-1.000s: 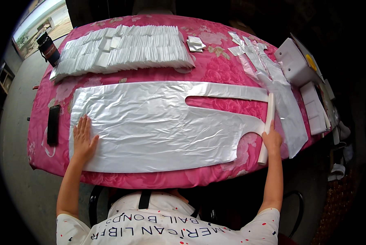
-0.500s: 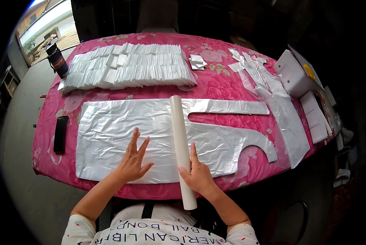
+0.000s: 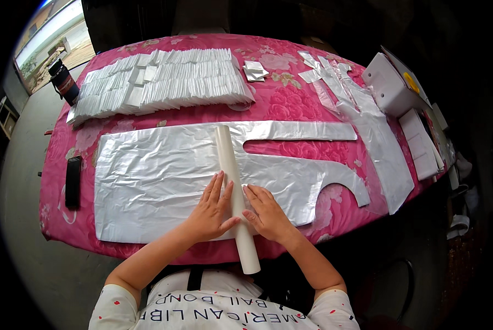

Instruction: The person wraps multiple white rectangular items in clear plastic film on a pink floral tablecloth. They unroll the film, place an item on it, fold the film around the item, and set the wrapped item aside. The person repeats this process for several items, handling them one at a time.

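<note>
A thin, wrinkled whitish plastic apron (image 3: 153, 176) is spread over the table, its body at the left and two strap-like arms reaching right. Across it lies a long off-white tube (image 3: 236, 195), slightly slanted, its near end past the table's front edge. My left hand (image 3: 210, 212) lies with straightened fingers along the tube's left side, fingertips touching it and thumb apart. On the other side my right hand (image 3: 267, 214) rests with its fingers extended, its thumb against the tube. Neither hand is wrapped round the tube.
Rows of folded white packets (image 3: 164, 80) fill the far left, with a few more packets (image 3: 254, 71) beside them. A dark bottle (image 3: 63, 82) and black phone (image 3: 73, 181) are at the left. Plastic scraps (image 3: 381, 137) and a white box (image 3: 387, 82) occupy the right.
My left hand has moved right to meet the tube. My right hand has loosened from around the tube and now lies along its right side. The view has shifted slightly.
</note>
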The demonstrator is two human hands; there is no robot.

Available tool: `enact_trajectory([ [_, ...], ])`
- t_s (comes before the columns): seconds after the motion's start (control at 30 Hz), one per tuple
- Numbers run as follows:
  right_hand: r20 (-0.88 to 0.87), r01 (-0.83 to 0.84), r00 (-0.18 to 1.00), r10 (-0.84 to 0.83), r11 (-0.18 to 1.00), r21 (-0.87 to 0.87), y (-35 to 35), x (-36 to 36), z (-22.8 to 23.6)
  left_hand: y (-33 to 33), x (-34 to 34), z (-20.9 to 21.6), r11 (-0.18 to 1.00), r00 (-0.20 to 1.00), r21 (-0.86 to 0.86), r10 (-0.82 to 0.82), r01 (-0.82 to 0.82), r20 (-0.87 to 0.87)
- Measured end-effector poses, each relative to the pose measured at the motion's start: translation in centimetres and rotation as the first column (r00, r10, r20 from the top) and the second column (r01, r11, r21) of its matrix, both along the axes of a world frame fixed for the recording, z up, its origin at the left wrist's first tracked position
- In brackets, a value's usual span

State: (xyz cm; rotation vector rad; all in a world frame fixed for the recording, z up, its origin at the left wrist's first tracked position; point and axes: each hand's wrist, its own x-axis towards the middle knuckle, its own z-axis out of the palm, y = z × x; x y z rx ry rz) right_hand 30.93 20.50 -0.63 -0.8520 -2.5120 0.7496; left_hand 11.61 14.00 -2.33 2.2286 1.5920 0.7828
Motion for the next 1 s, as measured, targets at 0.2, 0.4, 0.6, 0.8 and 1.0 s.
enact_trajectory([
  [0.2,0.183,0.156,0.958,-0.220,0.938,0.309,6.4,8.0,-1.9,0.7,2.1,1.1,0.995,0.997,-0.071,0.066,-0.068,-0.031],
  [0.4,0.094,0.571,0.745,-0.661,0.704,0.422,11.1,21.7,-3.2,1.1,3.6,1.9,0.986,0.992,-0.121,0.109,-0.117,-0.072],
  [0.6,-0.050,0.708,0.629,-0.776,0.546,0.447,11.2,24.4,-3.5,1.2,3.8,1.7,0.983,0.990,-0.133,0.119,-0.128,-0.075],
  [0.8,-0.306,0.781,0.624,-0.719,0.593,0.199,6.5,14.6,3.0,1.1,3.8,1.4,0.992,0.993,-0.050,0.116,-0.114,0.031],
  [1.0,-0.350,0.103,0.930,-0.113,0.994,-0.046,-2.6,1.2,6.2,-0.1,3.9,4.6,0.827,0.324,-0.423,0.311,0.370,0.893],
])
